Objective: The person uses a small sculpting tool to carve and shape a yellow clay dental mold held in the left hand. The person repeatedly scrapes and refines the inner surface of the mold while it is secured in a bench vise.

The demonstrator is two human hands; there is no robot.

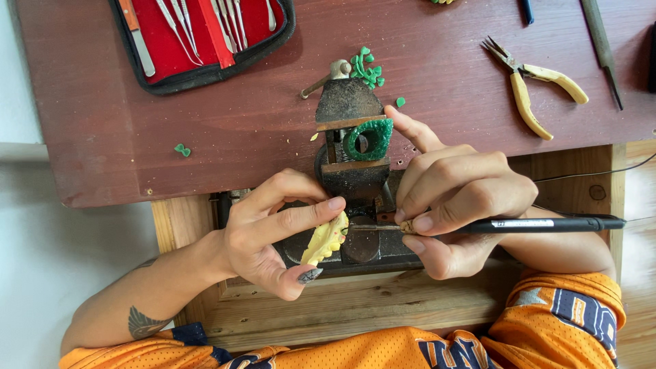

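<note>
My left hand (273,229) pinches a small yellow wax piece (326,239) between thumb and fingers, just in front of a dark bench vise (348,102). My right hand (454,201) grips a black pen-shaped tool (547,224) whose thin metal tip (372,227) points left and meets the yellow piece. The index finger of my right hand stretches toward a green wax ring (369,139) clamped in the vise jaws. Green wax scraps (367,67) lie behind the vise.
A red-lined tool case (205,34) with several metal instruments lies at the top left. Yellow-handled pliers (536,85) and a long file (601,41) rest at the top right. The dark red board (102,137) overhangs a wooden frame (355,304).
</note>
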